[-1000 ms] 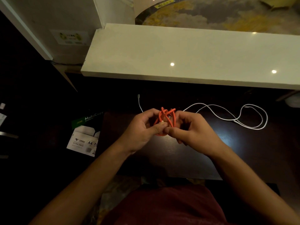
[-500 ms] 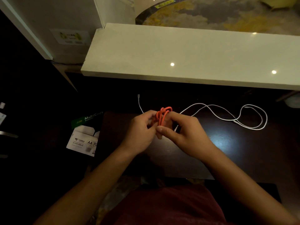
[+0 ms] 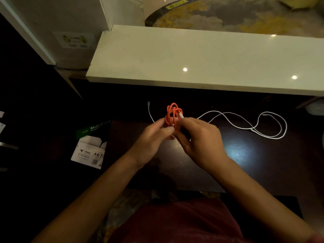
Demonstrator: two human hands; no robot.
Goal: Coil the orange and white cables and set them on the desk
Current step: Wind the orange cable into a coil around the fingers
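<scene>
The orange cable (image 3: 172,114) is bundled into a small upright coil above the dark desk (image 3: 245,155). My left hand (image 3: 152,137) grips the coil's lower part from the left. My right hand (image 3: 198,139) pinches the same coil from the right, next to its white plug end. The lower loops are hidden by my fingers. The white cable (image 3: 245,126) lies loose on the desk in long curves to the right, and one end (image 3: 149,109) runs up behind my left hand.
A pale stone ledge (image 3: 192,58) overhangs the far side of the desk. A box of A4 paper (image 3: 89,146) sits on the floor at the left. The desk's near edge runs just in front of my red-clothed lap (image 3: 175,221).
Both hands moved the orange coil slightly away from me and turned it upright. The loops are pulled tighter together, and the white plug end now shows at my right fingertips.
</scene>
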